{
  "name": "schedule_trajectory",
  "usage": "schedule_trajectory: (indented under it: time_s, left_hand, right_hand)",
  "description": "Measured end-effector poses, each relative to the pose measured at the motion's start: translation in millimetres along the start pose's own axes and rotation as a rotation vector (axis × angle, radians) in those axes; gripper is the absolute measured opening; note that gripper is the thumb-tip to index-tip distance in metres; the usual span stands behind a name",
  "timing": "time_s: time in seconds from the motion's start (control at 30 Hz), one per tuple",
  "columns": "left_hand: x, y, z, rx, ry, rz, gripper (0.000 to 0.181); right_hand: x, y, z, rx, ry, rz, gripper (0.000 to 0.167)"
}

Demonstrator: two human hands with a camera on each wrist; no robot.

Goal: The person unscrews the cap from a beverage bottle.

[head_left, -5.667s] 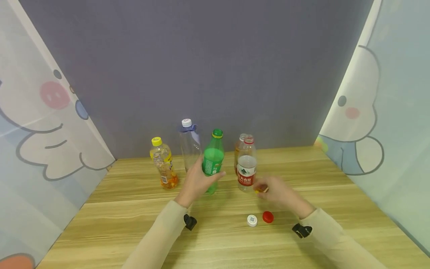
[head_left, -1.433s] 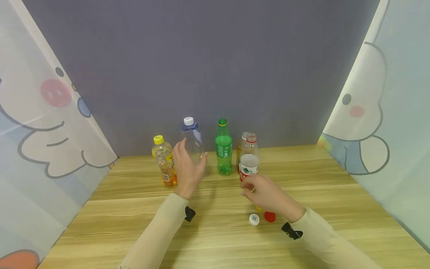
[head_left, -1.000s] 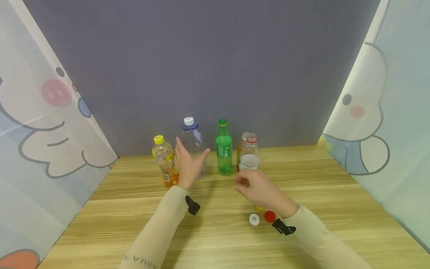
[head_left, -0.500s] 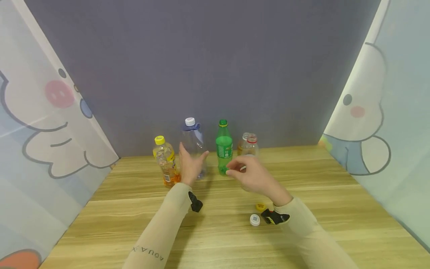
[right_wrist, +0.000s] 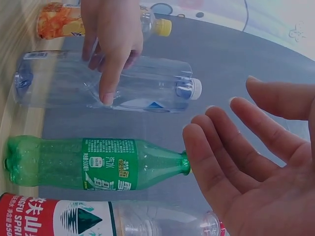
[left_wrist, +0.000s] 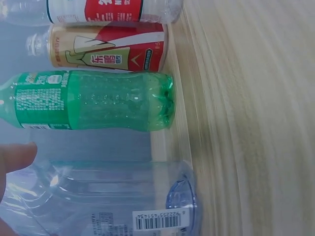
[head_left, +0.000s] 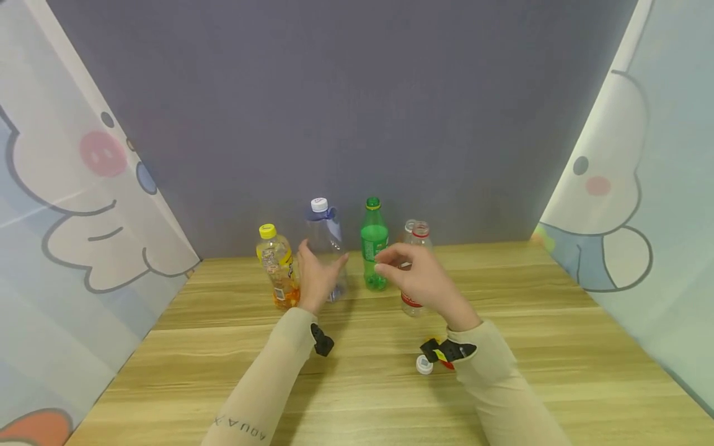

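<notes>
My left hand [head_left: 317, 275] grips a large clear bottle [head_left: 322, 230] with a white cap. In the right wrist view its thumb lies across the near side of that bottle [right_wrist: 157, 78], with the other fingers partly hidden behind it. My right hand [head_left: 421, 279] hovers in front of the green bottle [head_left: 372, 238] and the red-labelled water bottle [head_left: 411, 305], holding nothing. Its fingers are loosely bent and the thumb stands apart in the right wrist view. To the left of the clear bottle stands a yellow-capped bottle [head_left: 281, 266] with an orange base.
An uncapped red-and-tan bottle [left_wrist: 108, 49] stands behind the water bottle, which has no cap either. On the wooden table [head_left: 362, 396] lie a white cap [head_left: 424, 364] and a partly hidden red cap [head_left: 449, 365]. A grey panel [head_left: 346, 111] rises behind the bottles.
My left hand has left the green bottle and taken hold of the clear one. The green bottle stands further back. My right hand set down a yellow cap and moved left, towards the bottles.
</notes>
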State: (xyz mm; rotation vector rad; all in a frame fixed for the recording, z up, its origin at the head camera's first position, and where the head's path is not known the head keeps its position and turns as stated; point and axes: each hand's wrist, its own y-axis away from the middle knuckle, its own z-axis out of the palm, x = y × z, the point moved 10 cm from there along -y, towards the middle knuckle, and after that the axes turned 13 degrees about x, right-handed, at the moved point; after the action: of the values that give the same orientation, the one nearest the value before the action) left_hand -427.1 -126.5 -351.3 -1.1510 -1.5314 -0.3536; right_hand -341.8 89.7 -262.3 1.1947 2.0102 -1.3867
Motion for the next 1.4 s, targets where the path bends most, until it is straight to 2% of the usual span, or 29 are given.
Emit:
schedule_trajectory:
  time_s: [0.23, 0.6, 0.87, 1.23, 1.4]
  left_hand:
    - [1.5, 10.8, -5.3, -0.023, 0.016, 0.026, 0.105]
    - [24.0, 39.7, -16.6, -0.064, 0.027, 0.200, 0.102]
    - [31.0, 51.1, -29.0, -0.019, 0.034, 0.277, 0.098]
    - [47.6, 67.1, -35.5, 0.035, -0.007, 0.479, 0.095]
    - [54.1, 73.9, -37.7, 0.059, 0.002, 0.554, 0.094]
  right_hand:
    - [4.8, -1.0, -1.7, 0.048, -0.044, 0.027, 0.024]
    - [5.1, -3.6, -6.6, 0.085, -0.148, 0.028, 0.043]
    - [-1.4, -1.5, -14.1, 0.116, -0.173, 0.009, 0.045]
    - [-9.6, -0.1, -24.6, 0.144, -0.209, -0.007, 0.043]
    - [-12.2, 0.3, -26.1, 0.145, -0.213, -0.010, 0.043]
